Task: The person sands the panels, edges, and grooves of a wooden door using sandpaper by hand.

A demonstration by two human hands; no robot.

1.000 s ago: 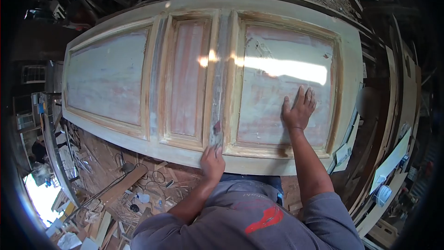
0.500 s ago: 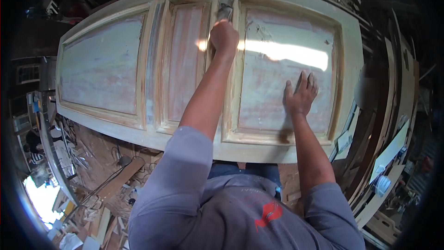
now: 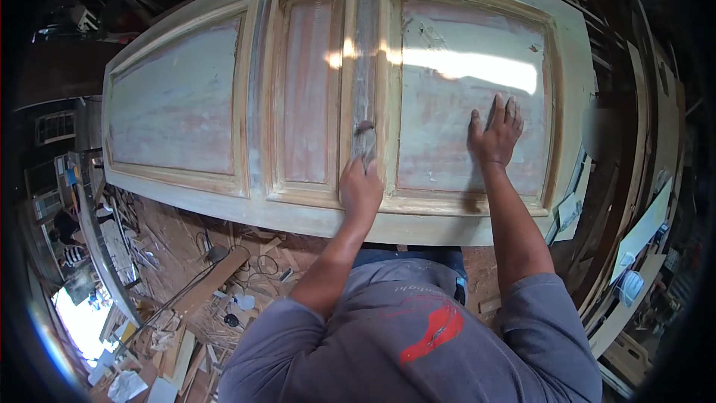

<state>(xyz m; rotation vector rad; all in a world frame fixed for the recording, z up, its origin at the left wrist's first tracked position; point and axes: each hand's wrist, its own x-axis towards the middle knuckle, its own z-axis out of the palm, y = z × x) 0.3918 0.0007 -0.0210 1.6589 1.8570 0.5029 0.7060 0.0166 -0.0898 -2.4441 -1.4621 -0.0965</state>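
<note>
A large panelled wooden door (image 3: pixel 186 195) lies flat in front of me, its raised mouldings framing several panels with pale, patchy surfaces. My left hand (image 3: pixel 362 188) is closed around a putty knife (image 3: pixel 367 151), whose grey blade touches the narrow strip (image 3: pixel 364 67) between the middle panel and the right one. A dark smear of filler (image 3: pixel 364 127) shows at the blade's front edge; the handle is mostly hidden in my fist. My right hand (image 3: pixel 497 134) rests flat on the right panel (image 3: pixel 447 119), fingers spread, holding nothing.
Wood offcuts (image 3: pixel 179 358) and shavings cover the floor at the lower left, with a cable (image 3: pixel 190 283) among them. Long boards (image 3: pixel 649 164) lean along the right side. Another person (image 3: pixel 71 239) is partly visible at the far left.
My left hand has drawn the putty knife down the strip toward me, from the far edge to below the middle. My right hand stays flat on the panel. The view has shifted slightly.
</note>
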